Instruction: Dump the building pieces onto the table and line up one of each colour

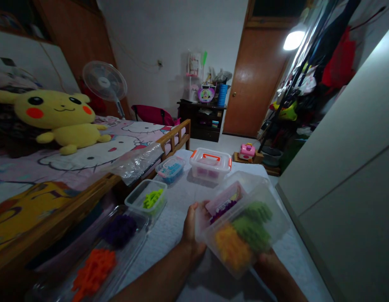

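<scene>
My left hand [190,228] and right hand [266,262] grasp a tilted clear plastic tub [263,226] from both sides, orange and green interlocking blocks [241,239] inside; an orange-latched box [210,164] sits ahead.

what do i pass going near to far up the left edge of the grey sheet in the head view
clear tray of orange and purple pieces → clear tub of lime-green pieces → small lidded box of blue pieces → black cabinet

Left hand [190,230] and right hand [266,264] hold a clear plastic box [265,197] of colored toy pieces [232,247] above a counter [172,222].
</scene>
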The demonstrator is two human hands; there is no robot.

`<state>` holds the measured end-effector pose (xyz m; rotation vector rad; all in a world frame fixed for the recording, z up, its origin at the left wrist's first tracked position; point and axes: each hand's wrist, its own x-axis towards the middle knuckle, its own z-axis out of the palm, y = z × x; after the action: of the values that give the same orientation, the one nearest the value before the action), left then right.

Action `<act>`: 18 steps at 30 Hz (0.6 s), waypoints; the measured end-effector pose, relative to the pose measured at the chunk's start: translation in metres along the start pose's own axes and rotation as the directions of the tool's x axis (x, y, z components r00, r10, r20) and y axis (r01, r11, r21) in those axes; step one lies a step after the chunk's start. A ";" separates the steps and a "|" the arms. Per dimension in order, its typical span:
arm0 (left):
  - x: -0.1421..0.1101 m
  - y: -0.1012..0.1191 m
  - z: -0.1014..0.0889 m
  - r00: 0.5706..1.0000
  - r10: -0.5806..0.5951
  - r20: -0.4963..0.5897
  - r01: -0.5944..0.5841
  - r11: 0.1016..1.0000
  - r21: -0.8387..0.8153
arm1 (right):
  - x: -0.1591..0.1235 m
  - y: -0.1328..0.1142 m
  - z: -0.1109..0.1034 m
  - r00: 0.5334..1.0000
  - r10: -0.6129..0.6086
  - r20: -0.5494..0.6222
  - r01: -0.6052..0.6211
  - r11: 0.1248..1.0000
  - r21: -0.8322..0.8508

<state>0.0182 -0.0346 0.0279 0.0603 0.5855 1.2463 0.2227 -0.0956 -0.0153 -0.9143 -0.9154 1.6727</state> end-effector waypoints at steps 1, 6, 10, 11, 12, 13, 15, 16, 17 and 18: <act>-0.002 -0.001 0.001 1.000 -0.007 0.002 0.007 1.000 0.016 | 0.001 -0.001 0.001 1.000 0.006 -0.022 -0.005 1.000 0.017; 0.003 0.003 -0.001 0.993 0.101 -0.066 -0.079 0.959 0.271 | 0.003 -0.001 -0.004 0.989 -0.034 -0.143 0.056 0.988 0.147; 0.015 0.018 -0.012 0.938 0.345 -0.029 -0.297 0.845 0.445 | 0.001 -0.010 -0.003 0.987 0.006 -0.162 0.023 0.983 0.181; 0.017 0.021 -0.014 0.928 0.372 -0.013 -0.327 0.832 0.448 | 0.000 -0.014 -0.001 0.986 0.024 -0.163 0.006 0.983 0.181; 0.019 0.022 -0.016 0.927 0.376 0.005 -0.339 0.831 0.442 | -0.001 -0.017 0.000 0.985 0.034 -0.168 -0.004 0.984 0.180; 0.020 0.023 -0.017 0.932 0.361 0.025 -0.335 0.837 0.433 | -0.001 -0.020 0.002 0.984 0.035 -0.173 -0.004 0.985 0.174; 0.020 0.020 -0.016 0.950 0.305 0.063 -0.302 0.856 0.419 | -0.001 -0.025 0.005 0.985 0.025 -0.171 -0.001 0.990 0.139; 0.019 0.017 -0.015 0.958 0.274 0.089 -0.286 0.862 0.419 | -0.001 -0.026 0.007 0.986 0.019 -0.164 0.001 0.993 0.116; 0.018 0.013 -0.014 0.961 0.249 0.117 -0.275 0.865 0.420 | -0.002 -0.027 0.007 0.988 0.014 -0.155 0.001 0.995 0.095; 0.016 0.009 -0.013 0.963 0.228 0.146 -0.269 0.867 0.420 | -0.002 -0.026 0.008 0.989 0.016 -0.146 -0.005 0.997 0.079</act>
<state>0.0074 -0.0203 0.0133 0.5858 0.7877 1.3323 0.2269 -0.0927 0.0118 -0.9761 -0.7426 1.6160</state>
